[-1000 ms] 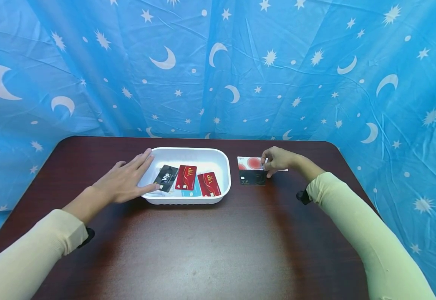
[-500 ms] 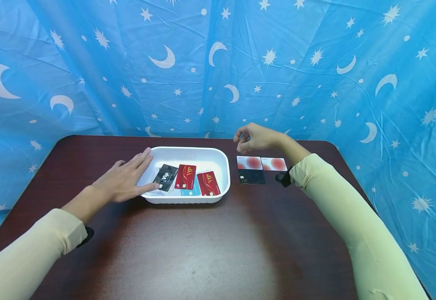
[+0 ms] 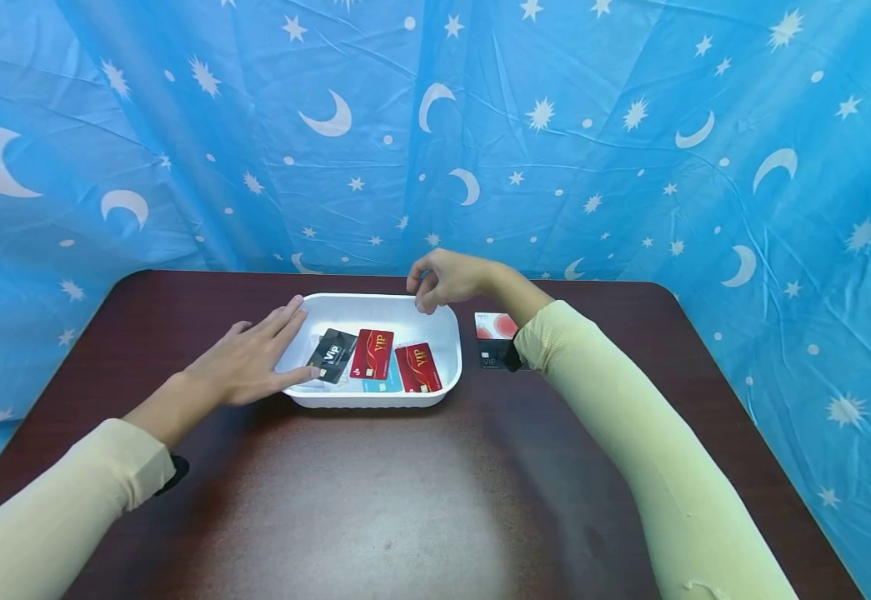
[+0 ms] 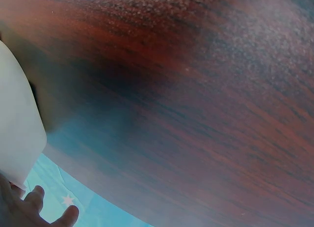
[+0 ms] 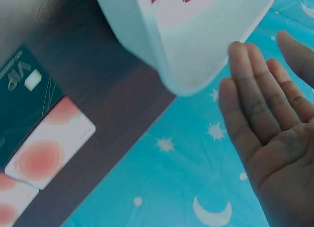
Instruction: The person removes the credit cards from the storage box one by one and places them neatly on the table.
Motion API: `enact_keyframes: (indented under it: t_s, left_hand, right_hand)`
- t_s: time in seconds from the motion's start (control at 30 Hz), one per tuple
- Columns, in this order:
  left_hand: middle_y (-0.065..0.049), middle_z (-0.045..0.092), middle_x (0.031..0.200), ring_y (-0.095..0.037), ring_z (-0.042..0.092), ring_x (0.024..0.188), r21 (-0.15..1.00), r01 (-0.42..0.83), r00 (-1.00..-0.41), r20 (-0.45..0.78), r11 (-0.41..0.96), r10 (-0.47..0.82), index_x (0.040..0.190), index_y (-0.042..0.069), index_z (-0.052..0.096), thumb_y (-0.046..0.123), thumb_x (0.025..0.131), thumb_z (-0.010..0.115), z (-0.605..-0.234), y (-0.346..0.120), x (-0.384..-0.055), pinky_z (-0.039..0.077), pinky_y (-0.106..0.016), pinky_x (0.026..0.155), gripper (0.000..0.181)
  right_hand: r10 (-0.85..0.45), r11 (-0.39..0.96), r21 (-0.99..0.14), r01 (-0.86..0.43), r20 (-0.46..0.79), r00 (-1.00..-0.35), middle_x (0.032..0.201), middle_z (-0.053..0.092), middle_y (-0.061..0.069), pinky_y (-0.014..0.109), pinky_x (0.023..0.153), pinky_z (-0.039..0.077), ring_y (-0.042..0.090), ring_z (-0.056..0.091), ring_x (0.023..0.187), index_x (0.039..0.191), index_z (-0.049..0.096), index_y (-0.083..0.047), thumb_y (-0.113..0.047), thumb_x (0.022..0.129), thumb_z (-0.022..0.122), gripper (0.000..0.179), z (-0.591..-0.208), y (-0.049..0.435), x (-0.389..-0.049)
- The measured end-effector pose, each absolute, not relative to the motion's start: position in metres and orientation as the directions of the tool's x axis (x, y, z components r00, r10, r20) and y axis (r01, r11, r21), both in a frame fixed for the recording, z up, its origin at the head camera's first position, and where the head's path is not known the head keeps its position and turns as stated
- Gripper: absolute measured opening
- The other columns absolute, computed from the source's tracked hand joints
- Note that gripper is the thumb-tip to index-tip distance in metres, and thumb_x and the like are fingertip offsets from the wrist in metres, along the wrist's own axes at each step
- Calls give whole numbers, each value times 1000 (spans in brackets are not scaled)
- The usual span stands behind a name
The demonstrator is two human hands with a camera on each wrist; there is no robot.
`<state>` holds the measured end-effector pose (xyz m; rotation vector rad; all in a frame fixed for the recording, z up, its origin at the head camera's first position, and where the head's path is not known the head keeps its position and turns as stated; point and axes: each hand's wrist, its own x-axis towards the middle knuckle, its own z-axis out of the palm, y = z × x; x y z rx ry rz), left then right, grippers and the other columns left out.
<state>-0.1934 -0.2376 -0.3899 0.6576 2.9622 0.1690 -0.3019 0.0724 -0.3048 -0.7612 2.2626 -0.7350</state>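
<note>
A white plastic tray [image 3: 371,401] holds a black VIP card [image 3: 332,357], two red VIP cards [image 3: 372,356] and a light blue card [image 3: 384,384], overlapping one another. My left hand [image 3: 251,358] rests at the tray's left end with its fingers straight, the thumb over the rim by the black card. Above the tray's back right corner is my right hand [image 3: 452,277]; the right wrist view shows its fingers relaxed and its palm bare. To the tray's right lie a dark VIP card [image 5: 24,97] and two white cards with red circles [image 5: 41,158], edge to edge.
A dark wooden table [image 3: 375,500] bears everything. Close behind its far edge hangs a blue curtain [image 3: 375,192] with moons and stars. The right sleeve [image 3: 615,417] covers part of the card group in the head view.
My right hand has left the white card on the table's right side, lifted, and travelled left over the tray's corner. The left hand and the cards stay in place.
</note>
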Motion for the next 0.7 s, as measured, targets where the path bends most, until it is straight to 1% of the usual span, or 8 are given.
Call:
enact_keyframes:
  t_s: [0.1,0.2,0.3,0.5,0.7]
  left_hand:
    - [-21,15,164,-42,25,146,131,415,-902,-72,900,426,157,0,19,65,93,49,-390,-238,-193,29,-70,106,96]
    - [-21,15,164,-43,25,146,134,414,-902,-73,900,425,157,0,19,65,93,49,-391,-238,-193,29,-71,106,96]
    - [-22,15,164,-43,25,146,139,409,-903,-76,902,422,157,1,18,65,92,50,-391,-237,-192,29,-71,106,97]
    - [-21,15,164,-43,25,146,143,411,-903,-73,901,423,157,0,18,66,92,49,-392,-238,-193,28,-71,106,98]
    - [-21,14,164,-42,24,146,138,414,-901,-78,900,426,158,1,17,66,93,48,-393,-238,-194,28,-71,106,98]
  right_hand:
    - [-661,699,-641,-317,-410,-629,111,71,18,42,94,52,25,68,99,126,56,6,-2,94,63,33,-313,63,-302]
    - [-636,721,-624,-301,-425,-643,108,71,14,41,95,52,24,68,98,125,57,5,-3,93,66,34,-321,56,-303]
    - [-615,739,-616,-273,-452,-646,108,71,13,42,96,51,25,68,99,125,58,4,-4,93,68,35,-327,51,-302]
    - [-557,791,-576,-205,-540,-631,112,69,12,42,99,50,25,65,102,127,57,0,-6,92,69,36,-337,46,-300]
    - [-536,828,-506,-240,-588,-606,114,63,8,40,96,52,22,60,106,125,60,-6,-11,91,71,36,-345,42,-298]
